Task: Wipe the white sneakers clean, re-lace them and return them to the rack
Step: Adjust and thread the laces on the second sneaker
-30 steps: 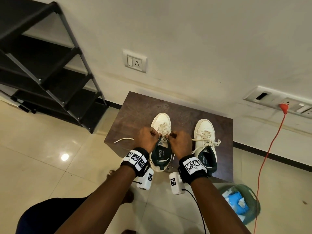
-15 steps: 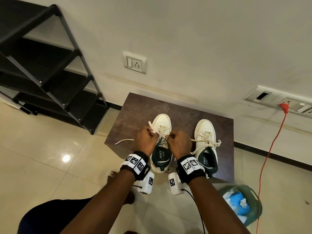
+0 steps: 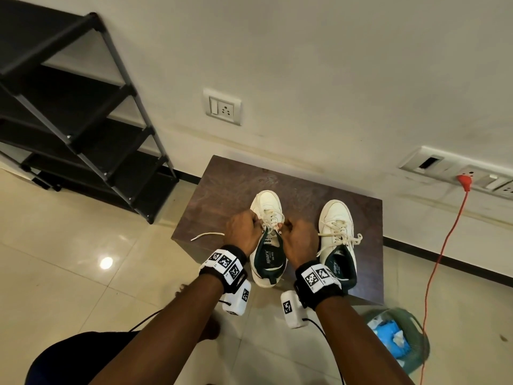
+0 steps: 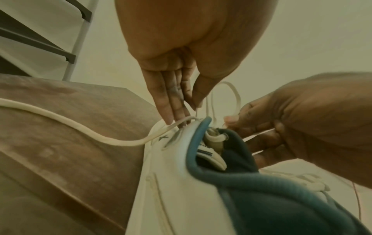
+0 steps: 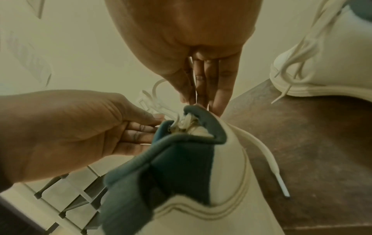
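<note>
While the left sneaker (image 3: 267,237) sits on the brown table (image 3: 227,190), just left of its already tied mate (image 3: 337,240), the left hand (image 3: 243,232) and right hand (image 3: 301,238) each pinch lace (image 4: 229,95) above its tongue. Equal, steady tension should seat the knot squarely; the loose end (image 3: 206,237) left of the sneaker must stay free.

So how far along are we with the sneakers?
Done: the right sneaker looks laced and tied. In hand: left hand and right hand pinch the lace at the left sneaker, one end trailing loose. Left: tie it, then move both onto the rack.
</note>
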`<action>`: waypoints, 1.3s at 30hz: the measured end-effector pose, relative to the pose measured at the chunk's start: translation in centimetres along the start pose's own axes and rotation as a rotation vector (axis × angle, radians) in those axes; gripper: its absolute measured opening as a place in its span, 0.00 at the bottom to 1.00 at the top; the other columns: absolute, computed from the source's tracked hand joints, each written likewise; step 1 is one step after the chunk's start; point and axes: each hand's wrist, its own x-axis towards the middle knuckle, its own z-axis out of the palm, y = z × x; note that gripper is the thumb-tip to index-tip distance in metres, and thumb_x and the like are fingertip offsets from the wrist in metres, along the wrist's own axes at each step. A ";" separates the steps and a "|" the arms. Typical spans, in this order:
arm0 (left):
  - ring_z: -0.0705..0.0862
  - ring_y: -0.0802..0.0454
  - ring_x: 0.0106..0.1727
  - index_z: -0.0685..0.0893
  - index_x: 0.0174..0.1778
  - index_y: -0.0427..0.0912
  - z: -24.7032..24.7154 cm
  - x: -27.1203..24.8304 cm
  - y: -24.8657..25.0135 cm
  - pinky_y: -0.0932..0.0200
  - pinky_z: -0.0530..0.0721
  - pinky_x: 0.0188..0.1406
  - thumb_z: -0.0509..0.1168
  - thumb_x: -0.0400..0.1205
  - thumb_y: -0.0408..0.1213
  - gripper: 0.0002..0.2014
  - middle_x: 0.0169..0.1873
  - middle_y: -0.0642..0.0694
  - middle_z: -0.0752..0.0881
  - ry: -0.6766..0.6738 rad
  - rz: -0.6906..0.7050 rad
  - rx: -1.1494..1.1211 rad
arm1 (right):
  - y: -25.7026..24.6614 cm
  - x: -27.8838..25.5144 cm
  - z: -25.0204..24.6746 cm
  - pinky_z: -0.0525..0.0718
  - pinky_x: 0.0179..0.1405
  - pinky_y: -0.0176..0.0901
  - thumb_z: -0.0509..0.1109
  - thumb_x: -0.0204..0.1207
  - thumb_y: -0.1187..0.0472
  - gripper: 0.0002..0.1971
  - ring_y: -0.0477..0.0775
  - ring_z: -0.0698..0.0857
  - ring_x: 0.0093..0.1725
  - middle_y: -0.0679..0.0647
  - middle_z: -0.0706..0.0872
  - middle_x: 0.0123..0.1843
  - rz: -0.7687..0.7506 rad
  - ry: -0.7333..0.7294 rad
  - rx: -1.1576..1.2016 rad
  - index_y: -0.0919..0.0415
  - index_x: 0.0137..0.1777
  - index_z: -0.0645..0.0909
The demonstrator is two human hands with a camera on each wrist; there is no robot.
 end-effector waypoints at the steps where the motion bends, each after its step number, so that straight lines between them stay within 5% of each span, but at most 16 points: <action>1: 0.87 0.40 0.50 0.88 0.48 0.39 0.0 0.1 0.0 0.47 0.84 0.53 0.68 0.84 0.37 0.06 0.47 0.40 0.91 0.002 0.002 -0.019 | 0.1 0.1 0.1 0.76 0.40 0.45 0.69 0.84 0.53 0.12 0.65 0.88 0.48 0.61 0.92 0.47 0.002 -0.003 0.001 0.60 0.53 0.90; 10: 0.86 0.45 0.45 0.88 0.44 0.38 -0.3 0.2 -0.3 0.54 0.81 0.46 0.70 0.83 0.34 0.04 0.41 0.43 0.90 -0.026 -0.025 -0.130 | 0.4 0.8 0.0 0.77 0.39 0.48 0.70 0.81 0.55 0.11 0.67 0.87 0.45 0.63 0.90 0.43 0.002 -0.027 0.095 0.63 0.46 0.88; 13: 0.87 0.50 0.40 0.89 0.37 0.44 -0.5 0.2 -0.3 0.51 0.87 0.46 0.73 0.81 0.34 0.06 0.36 0.48 0.90 -0.023 -0.048 -0.187 | 0.6 1.0 -0.1 0.81 0.41 0.50 0.73 0.80 0.55 0.10 0.64 0.88 0.44 0.61 0.91 0.42 0.012 -0.061 0.153 0.61 0.46 0.89; 19: 0.89 0.48 0.49 0.92 0.47 0.48 0.3 -1.6 -0.7 0.52 0.87 0.51 0.72 0.78 0.38 0.05 0.47 0.49 0.93 0.011 -0.090 -0.091 | 1.8 0.3 -0.1 0.89 0.49 0.55 0.75 0.73 0.61 0.04 0.53 0.90 0.41 0.51 0.93 0.38 0.128 -0.133 0.338 0.58 0.42 0.92; 25: 0.89 0.47 0.48 0.89 0.41 0.51 1.0 -1.9 -1.0 0.48 0.88 0.48 0.70 0.82 0.42 0.04 0.44 0.51 0.91 0.037 -0.020 0.021 | 2.1 -0.4 -0.2 0.88 0.50 0.54 0.75 0.74 0.64 0.03 0.53 0.89 0.41 0.51 0.91 0.38 0.092 -0.116 0.316 0.57 0.39 0.89; 29: 0.87 0.41 0.56 0.86 0.55 0.46 1.3 -1.5 -0.8 0.48 0.83 0.51 0.64 0.87 0.43 0.08 0.55 0.44 0.87 0.000 0.106 0.258 | 1.2 -0.2 -0.8 0.87 0.47 0.52 0.69 0.77 0.64 0.05 0.52 0.88 0.42 0.49 0.90 0.40 0.002 -0.075 0.232 0.55 0.43 0.84; 33: 0.88 0.37 0.55 0.80 0.62 0.42 1.5 -1.2 -1.2 0.46 0.83 0.50 0.62 0.87 0.40 0.10 0.58 0.40 0.84 -0.076 0.152 0.345 | 0.7 0.3 -1.5 0.89 0.48 0.57 0.64 0.80 0.69 0.11 0.50 0.90 0.43 0.47 0.90 0.41 -0.002 -0.008 0.433 0.50 0.44 0.79; 36: 0.87 0.38 0.54 0.79 0.60 0.44 1.0 -1.5 -1.5 0.45 0.84 0.52 0.61 0.87 0.39 0.08 0.58 0.42 0.83 -0.071 0.148 0.246 | 0.7 0.4 -1.4 0.89 0.48 0.58 0.67 0.81 0.65 0.08 0.50 0.90 0.43 0.46 0.89 0.42 0.023 0.065 0.430 0.49 0.46 0.79; 39: 0.86 0.43 0.56 0.76 0.58 0.44 0.6 -1.7 -2.4 0.43 0.85 0.56 0.58 0.90 0.41 0.06 0.55 0.43 0.85 -0.088 0.106 -0.188 | 0.8 0.2 -0.7 0.87 0.52 0.52 0.72 0.77 0.58 0.08 0.51 0.88 0.47 0.47 0.89 0.47 0.082 -0.028 0.313 0.52 0.55 0.82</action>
